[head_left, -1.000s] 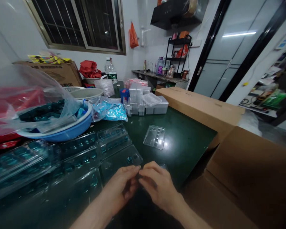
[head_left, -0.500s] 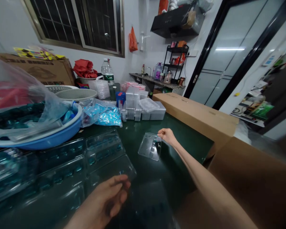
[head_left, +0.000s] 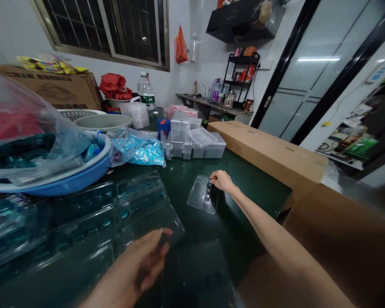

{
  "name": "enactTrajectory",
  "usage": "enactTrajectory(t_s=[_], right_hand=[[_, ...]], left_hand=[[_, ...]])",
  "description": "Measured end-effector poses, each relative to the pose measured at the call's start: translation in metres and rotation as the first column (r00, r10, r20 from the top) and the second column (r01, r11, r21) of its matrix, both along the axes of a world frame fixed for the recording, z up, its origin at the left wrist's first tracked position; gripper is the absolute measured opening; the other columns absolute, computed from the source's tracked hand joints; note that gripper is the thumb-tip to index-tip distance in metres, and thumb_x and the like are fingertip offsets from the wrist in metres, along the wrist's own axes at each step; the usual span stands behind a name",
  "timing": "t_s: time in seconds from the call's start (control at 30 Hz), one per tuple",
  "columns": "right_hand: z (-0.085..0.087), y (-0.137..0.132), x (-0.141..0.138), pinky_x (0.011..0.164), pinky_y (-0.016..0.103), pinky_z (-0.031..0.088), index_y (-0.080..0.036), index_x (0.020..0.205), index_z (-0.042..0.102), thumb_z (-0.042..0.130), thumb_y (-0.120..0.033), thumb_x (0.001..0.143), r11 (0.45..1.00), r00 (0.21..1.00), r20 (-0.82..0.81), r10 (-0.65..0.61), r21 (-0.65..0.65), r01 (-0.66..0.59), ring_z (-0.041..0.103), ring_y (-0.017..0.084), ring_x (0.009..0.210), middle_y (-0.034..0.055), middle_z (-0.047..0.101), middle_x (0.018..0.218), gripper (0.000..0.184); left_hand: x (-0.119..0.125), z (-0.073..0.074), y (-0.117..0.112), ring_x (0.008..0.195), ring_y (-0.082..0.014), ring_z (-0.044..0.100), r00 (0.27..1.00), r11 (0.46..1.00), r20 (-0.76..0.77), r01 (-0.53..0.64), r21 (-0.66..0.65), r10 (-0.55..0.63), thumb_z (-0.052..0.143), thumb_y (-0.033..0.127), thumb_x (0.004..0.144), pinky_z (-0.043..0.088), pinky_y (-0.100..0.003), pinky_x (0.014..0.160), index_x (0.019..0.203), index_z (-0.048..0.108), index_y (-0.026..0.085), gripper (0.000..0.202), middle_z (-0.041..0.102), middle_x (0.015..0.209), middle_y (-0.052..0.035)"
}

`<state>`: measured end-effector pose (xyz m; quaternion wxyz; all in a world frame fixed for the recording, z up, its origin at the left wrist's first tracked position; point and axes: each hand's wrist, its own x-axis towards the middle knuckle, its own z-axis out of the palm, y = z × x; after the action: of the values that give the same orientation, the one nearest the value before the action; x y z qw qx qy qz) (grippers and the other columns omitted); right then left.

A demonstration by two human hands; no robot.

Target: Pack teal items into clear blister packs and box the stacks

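My right hand [head_left: 223, 180] reaches across the dark green table, fingers pinched at the upper right edge of a small clear plastic clamshell pack [head_left: 199, 199]. A row of moulded shapes shows below those fingertips. Nearer to me, my left hand [head_left: 144, 259] hovers palm inward, fingers loosely bent and apart, with nothing visible in it. Beside it lies an opened clear clamshell pack [head_left: 150, 222] with moulded pockets. More such clear packs [head_left: 80, 231] are spread to the left, and another clear sheet [head_left: 202, 265] lies at the near edge, blurred.
A blue basin [head_left: 80, 182] with plastic-wrapped contents stands at the left. Behind are a blue patterned bag [head_left: 146, 149], stacked clear boxes [head_left: 181, 137] and a blue can [head_left: 163, 127]. A long cardboard box [head_left: 269, 145] borders the right, with an open carton [head_left: 336, 239] nearer.
My right hand has shifted slightly left over the edge of the small pack. My left hand has drawn a little back and left. The view has tilted slightly.
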<state>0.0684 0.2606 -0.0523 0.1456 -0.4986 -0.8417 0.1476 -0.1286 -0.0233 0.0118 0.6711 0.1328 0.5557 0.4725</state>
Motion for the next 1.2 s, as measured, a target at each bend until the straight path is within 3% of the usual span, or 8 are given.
enactTrajectory(t_s=[0.2, 0.33, 0.43, 0.53, 0.63, 0.73, 1.0, 1.2], right_hand=[[0.004, -0.006, -0.004, 0.077, 0.035, 0.045, -0.014, 0.092, 0.058, 0.051, -0.031, 0.083, 1.000, 0.999, 0.045, 0.022, 0.001, -0.022, 0.057, 0.015, 0.085, 0.0047, 0.060, 0.094, 0.021], [0.025, -0.024, -0.003, 0.073, 0.030, 0.044, -0.014, 0.099, 0.060, 0.060, -0.023, 0.074, 0.999, 0.999, -0.032, 0.012, 0.041, -0.011, 0.059, 0.020, 0.085, 0.0074, 0.063, 0.089, 0.027], [0.045, -0.065, -0.008, 0.073, 0.027, 0.044, -0.016, 0.115, 0.050, 0.054, -0.022, 0.079, 0.996, 0.990, -0.132, 0.048, 0.086, -0.036, 0.058, 0.016, 0.083, 0.0076, 0.061, 0.097, 0.038], [0.058, -0.129, -0.018, 0.064, 0.019, 0.045, -0.023, 0.107, 0.055, 0.055, -0.029, 0.079, 0.978, 0.946, -0.250, 0.208, 0.067, -0.198, 0.057, 0.008, 0.072, -0.0009, 0.062, 0.088, 0.028], [0.061, -0.187, -0.027, 0.058, 0.019, 0.045, -0.021, 0.099, 0.057, 0.062, -0.029, 0.074, 0.904, 0.736, -0.567, 0.369, 0.034, -0.426, 0.055, 0.008, 0.067, -0.0002, 0.059, 0.085, 0.027], [0.056, -0.219, -0.031, 0.060, 0.021, 0.046, -0.019, 0.092, 0.060, 0.062, -0.024, 0.074, 0.908, 0.635, -0.696, 0.335, 0.059, -0.414, 0.054, 0.009, 0.067, 0.0003, 0.058, 0.080, 0.019], [0.050, -0.240, -0.025, 0.064, 0.023, 0.047, -0.022, 0.097, 0.061, 0.057, -0.014, 0.075, 0.948, 0.590, -0.787, 0.182, -0.020, -0.319, 0.055, 0.010, 0.072, 0.0009, 0.058, 0.087, 0.023], [0.041, -0.240, -0.020, 0.061, 0.023, 0.046, -0.021, 0.093, 0.064, 0.058, -0.016, 0.076, 0.953, 0.569, -0.812, 0.125, -0.061, -0.296, 0.055, 0.011, 0.070, 0.0013, 0.058, 0.084, 0.019]], left_hand=[[-0.001, 0.001, 0.000, 0.050, -0.0057, 0.042, 1.000, 0.989, -0.011, 0.020, 0.144, -0.019, 0.061, 0.032, 0.073, 0.020, -0.017, 0.036, 0.109, 0.054, 0.018, 0.039, 0.057, 0.086, -0.0073], [-0.002, 0.000, -0.001, 0.047, -0.0043, 0.039, 1.000, 0.958, -0.011, 0.020, 0.287, -0.018, 0.063, 0.027, 0.072, 0.018, -0.016, 0.036, 0.106, 0.054, 0.019, 0.036, 0.055, 0.074, -0.0029], [-0.001, -0.002, -0.001, 0.045, -0.0033, 0.036, 1.000, 0.942, -0.019, 0.015, 0.335, -0.009, 0.062, 0.026, 0.073, 0.017, -0.016, 0.035, 0.091, 0.056, 0.016, 0.022, 0.053, 0.067, -0.0006], [0.004, -0.002, -0.001, 0.043, -0.0023, 0.035, 0.999, 0.937, -0.036, 0.030, 0.348, -0.019, 0.060, 0.028, 0.074, 0.015, -0.015, 0.034, 0.077, 0.053, 0.014, 0.016, 0.056, 0.069, -0.0030], [0.012, -0.002, -0.001, 0.041, -0.0026, 0.035, 0.998, 0.934, -0.047, 0.055, 0.352, -0.041, 0.060, 0.030, 0.074, 0.016, -0.015, 0.034, 0.074, 0.052, 0.014, 0.018, 0.050, 0.056, 0.0011], [0.020, -0.002, -0.001, 0.045, -0.0041, 0.037, 0.998, 0.930, -0.053, 0.054, 0.364, -0.037, 0.061, 0.029, 0.073, 0.018, -0.014, 0.035, 0.078, 0.053, 0.016, 0.016, 0.045, 0.054, 0.0035], [0.032, -0.003, -0.005, 0.046, -0.0031, 0.034, 0.998, 0.931, -0.037, 0.057, 0.362, -0.046, 0.063, 0.026, 0.072, 0.017, -0.015, 0.037, 0.075, 0.053, 0.016, 0.015, 0.043, 0.059, 0.0040], [0.034, -0.004, -0.004, 0.044, -0.0039, 0.034, 0.989, 0.960, -0.032, 0.147, 0.238, -0.143, 0.062, 0.033, 0.072, 0.014, -0.016, 0.035, 0.070, 0.056, 0.013, 0.021, 0.042, 0.053, 0.0021]])
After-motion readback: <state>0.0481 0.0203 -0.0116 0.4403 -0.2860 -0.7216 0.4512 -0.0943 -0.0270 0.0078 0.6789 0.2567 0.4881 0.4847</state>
